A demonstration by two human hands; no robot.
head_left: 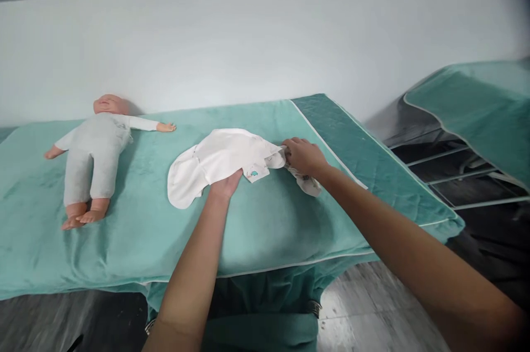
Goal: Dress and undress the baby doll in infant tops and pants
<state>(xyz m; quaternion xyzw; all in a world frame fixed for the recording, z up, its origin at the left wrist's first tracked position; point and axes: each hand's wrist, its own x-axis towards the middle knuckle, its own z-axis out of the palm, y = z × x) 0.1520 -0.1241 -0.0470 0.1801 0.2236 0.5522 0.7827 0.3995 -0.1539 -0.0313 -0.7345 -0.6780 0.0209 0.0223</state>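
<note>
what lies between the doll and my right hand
Most of the white garment and your left hand lie between the doll and your right hand, in the head view.

A green-covered bed [269, 225] bears a doll [97, 139] (lying face up) and, to its right, a white garment [229, 153]

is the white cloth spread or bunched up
Partly each: the white cloth is loosely spread over the left hand, its other end bunched at the right hand.
</note>
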